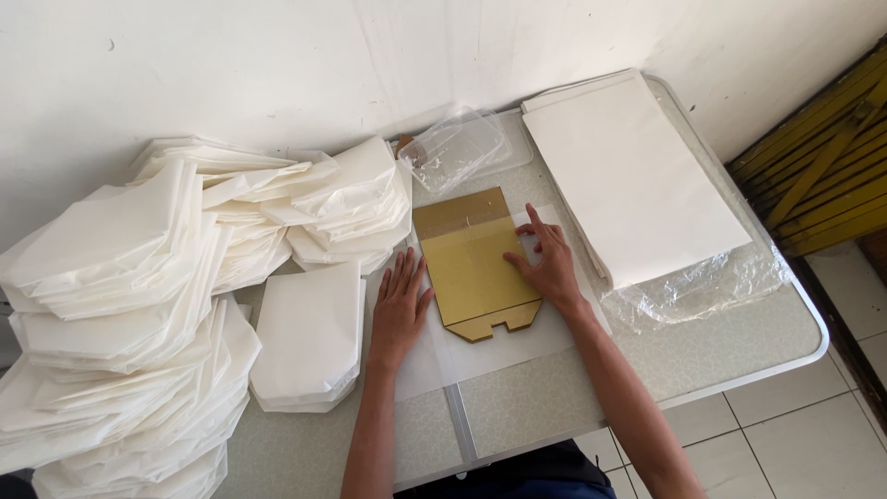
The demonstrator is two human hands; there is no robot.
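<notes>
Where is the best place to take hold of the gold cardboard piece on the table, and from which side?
Probably the near, notched edge of the gold cardboard, from the person's side. It lies flat on a white sheet, and that edge is free, while the left hand and right hand flank its long sides.

A flat golden board [473,263], cut as a template with slanted lower corners and a small notch in its lower edge, is laid on a thin white sheet of paper [480,346]. A darker band is seen across the board's upper end, where a fold of the paper is drawn over its right upper corner. The paper is spread flat beneath the board and reaches out past the board's lower edge and both sides. The board is set slightly askew, its notched end turned toward the person.
</notes>
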